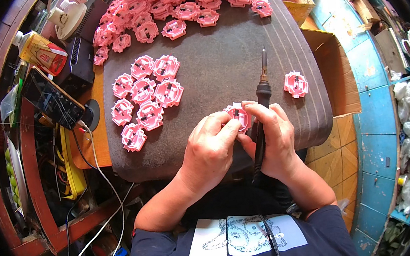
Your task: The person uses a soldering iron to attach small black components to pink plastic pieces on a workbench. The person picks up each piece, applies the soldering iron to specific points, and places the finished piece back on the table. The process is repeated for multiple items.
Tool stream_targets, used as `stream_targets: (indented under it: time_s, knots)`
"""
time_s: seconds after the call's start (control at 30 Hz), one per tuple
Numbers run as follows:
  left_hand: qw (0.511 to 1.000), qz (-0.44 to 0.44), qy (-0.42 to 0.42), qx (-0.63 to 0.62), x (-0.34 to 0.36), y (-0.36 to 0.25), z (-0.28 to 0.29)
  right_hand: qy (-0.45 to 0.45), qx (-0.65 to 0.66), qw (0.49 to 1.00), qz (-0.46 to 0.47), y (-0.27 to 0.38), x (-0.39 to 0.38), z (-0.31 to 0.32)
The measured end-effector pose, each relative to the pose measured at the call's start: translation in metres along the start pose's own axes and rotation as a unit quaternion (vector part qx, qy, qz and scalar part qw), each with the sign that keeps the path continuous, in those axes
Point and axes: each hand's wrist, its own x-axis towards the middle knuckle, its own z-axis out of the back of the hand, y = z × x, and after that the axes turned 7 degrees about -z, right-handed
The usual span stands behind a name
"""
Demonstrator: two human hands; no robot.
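Note:
Between my two hands, above the near edge of the dark mat, is a pink plastic part with a small black piece in its middle. The fingers of my left hand pinch it from the left. My right hand steadies its right side and also holds a soldering iron, whose tip points away from me. The iron's black cord runs down over my shirt. One similar pink part lies alone to the right. A group of several pink parts lies to the left.
A large heap of pink parts covers the far side of the mat. A phone on a stand, a bottle and a black box stand at the left. Cardboard boxes sit beyond the right edge.

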Motion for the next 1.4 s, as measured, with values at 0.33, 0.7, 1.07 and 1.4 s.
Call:
stream_targets:
  time_s: [0.33,0.7,1.07,1.4]
  knots:
    - [1.0,-0.003,-0.004,-0.01,0.001,0.0,0.0,-0.001,0.001,1.0,0.004,0.0,0.001,0.0]
    - [0.998,0.023,-0.048,-0.032,0.003,-0.003,0.013,-0.006,-0.007,1.0,0.012,0.001,0.001,0.0]
    - [0.943,0.103,0.028,0.315,0.011,0.032,0.054,-0.063,-0.173,0.982,-0.043,-0.022,0.017,0.024]
    - [0.982,0.054,0.14,0.118,0.005,-0.022,0.02,-0.02,-0.012,0.997,0.074,-0.002,-0.011,0.013]
